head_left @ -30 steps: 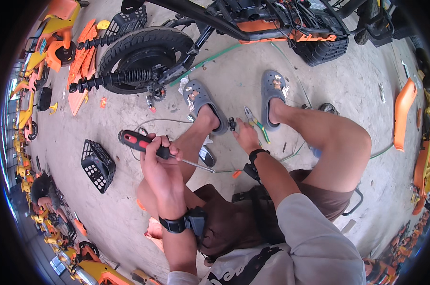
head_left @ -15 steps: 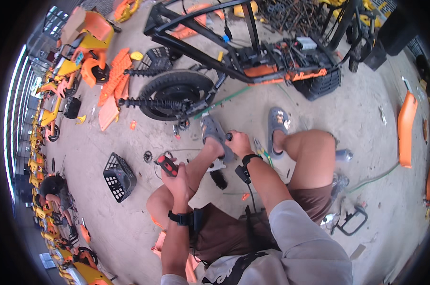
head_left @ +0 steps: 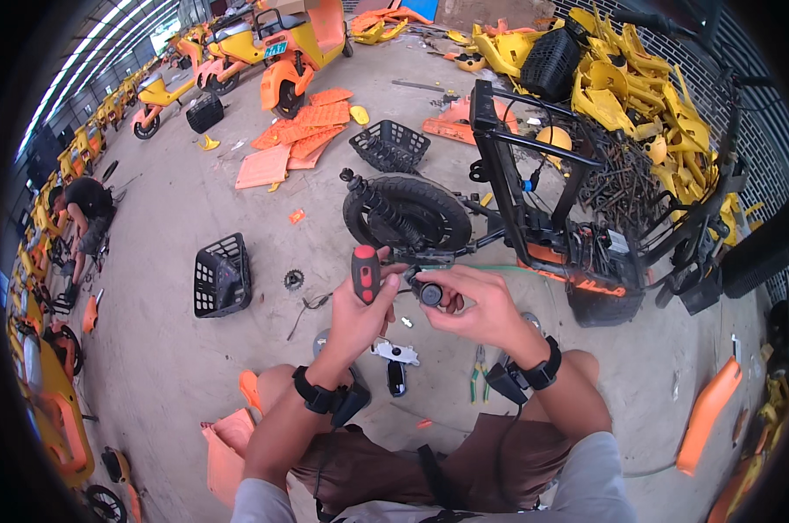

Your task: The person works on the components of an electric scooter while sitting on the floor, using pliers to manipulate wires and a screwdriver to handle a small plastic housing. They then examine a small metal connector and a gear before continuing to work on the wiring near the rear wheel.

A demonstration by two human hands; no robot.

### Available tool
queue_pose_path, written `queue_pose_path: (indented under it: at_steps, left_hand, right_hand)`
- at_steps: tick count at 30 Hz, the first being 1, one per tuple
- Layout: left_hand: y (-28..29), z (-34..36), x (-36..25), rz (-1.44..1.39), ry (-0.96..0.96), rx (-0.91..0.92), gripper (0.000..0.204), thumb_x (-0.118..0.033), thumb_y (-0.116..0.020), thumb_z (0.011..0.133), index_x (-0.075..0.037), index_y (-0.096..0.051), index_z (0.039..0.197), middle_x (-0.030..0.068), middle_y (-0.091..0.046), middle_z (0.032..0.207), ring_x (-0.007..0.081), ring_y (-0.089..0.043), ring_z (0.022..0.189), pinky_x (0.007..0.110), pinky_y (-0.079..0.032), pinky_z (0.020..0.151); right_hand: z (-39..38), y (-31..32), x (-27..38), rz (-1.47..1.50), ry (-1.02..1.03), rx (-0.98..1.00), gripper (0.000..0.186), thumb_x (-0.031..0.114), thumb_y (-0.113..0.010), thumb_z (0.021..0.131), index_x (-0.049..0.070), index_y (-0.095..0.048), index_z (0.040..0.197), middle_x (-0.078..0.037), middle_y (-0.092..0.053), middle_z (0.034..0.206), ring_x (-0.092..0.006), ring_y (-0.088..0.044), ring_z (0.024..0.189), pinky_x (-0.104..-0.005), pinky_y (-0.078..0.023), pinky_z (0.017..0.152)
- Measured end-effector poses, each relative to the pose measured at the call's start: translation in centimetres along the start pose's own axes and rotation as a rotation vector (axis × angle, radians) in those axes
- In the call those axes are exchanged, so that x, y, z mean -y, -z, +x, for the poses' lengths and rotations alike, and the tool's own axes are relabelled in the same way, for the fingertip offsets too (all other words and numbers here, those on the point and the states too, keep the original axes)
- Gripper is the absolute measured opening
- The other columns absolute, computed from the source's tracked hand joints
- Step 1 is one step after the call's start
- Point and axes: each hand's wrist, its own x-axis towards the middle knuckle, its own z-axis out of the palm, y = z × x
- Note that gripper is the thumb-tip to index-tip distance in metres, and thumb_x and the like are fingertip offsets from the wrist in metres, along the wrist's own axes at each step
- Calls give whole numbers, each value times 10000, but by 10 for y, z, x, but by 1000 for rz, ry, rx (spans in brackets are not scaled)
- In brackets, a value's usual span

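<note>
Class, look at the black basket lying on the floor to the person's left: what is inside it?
The black basket lies on its side, its opening facing right. Only its dark mesh walls show inside; nothing else is discernible. Its far corners are in shadow, so small items there cannot be ruled out.

Bare forearms, black bands on both wrists

The left hand [head_left: 355, 318] and right hand [head_left: 482, 305] are ungloved. Each wrist carries a black strap with a small black box hanging beneath it, a thin black cable trailing off. Light grey short sleeves, brown shorts, bare knees.
</note>
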Motion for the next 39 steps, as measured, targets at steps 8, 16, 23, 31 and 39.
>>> queue_pose_path:
  at_steps: [8, 16, 23, 31, 39]
  left_hand:
    - [6, 12, 28, -369, 126, 379, 520, -286, -592, 940, 62, -458, 1301, -20, -526, 585, 42, -436, 437, 194, -300, 415]
    - [12, 13, 20, -445, 250, 326, 504, -259, -626, 921, 53, -482, 1291, -22, -561, 632, 31, -442, 459, 191, -310, 429]
    - [4, 5, 24, -217, 56, 241, 533, -249, -676, 887, 52, -495, 1288, -47, -538, 604, 14, -457, 540, 182, -355, 514]
    - [-8, 5, 19, -246, 96, 202, 537, -270, -690, 875, 53, -516, 1267, -28, -582, 645, 8, -469, 522, 174, -351, 481]
    - [-15, 5, 21, -239, 114, 192, 470, -260, -650, 903, 82, -547, 1208, -22, -567, 609, 17, -460, 461, 177, -338, 422]
  right_hand:
    - [7, -12, -24, 38, 136, 92, 479, 61, -764, 614, 55, -667, 1084, -24, -526, 674, -140, -522, 501, -284, -424, 458]
    - [13, -18, -38, 95, 158, 130, 518, 57, -777, 599, -2, -676, 1103, -32, -570, 742, -127, -558, 543, -245, -430, 459]
    - [4, -17, -46, 79, 221, 86, 435, 64, -772, 683, 1, -674, 1103, -57, -600, 798, -128, -566, 554, -253, -443, 456]
    - [-5, -12, -43, 114, 143, 54, 442, 34, -784, 692, -3, -664, 1116, -56, -606, 813, -96, -572, 558, -239, -459, 456]
    - [-7, -10, -44, 110, 141, 19, 501, 125, -840, 655, -5, -664, 1105, -52, -603, 792, -92, -560, 530, -232, -444, 444]
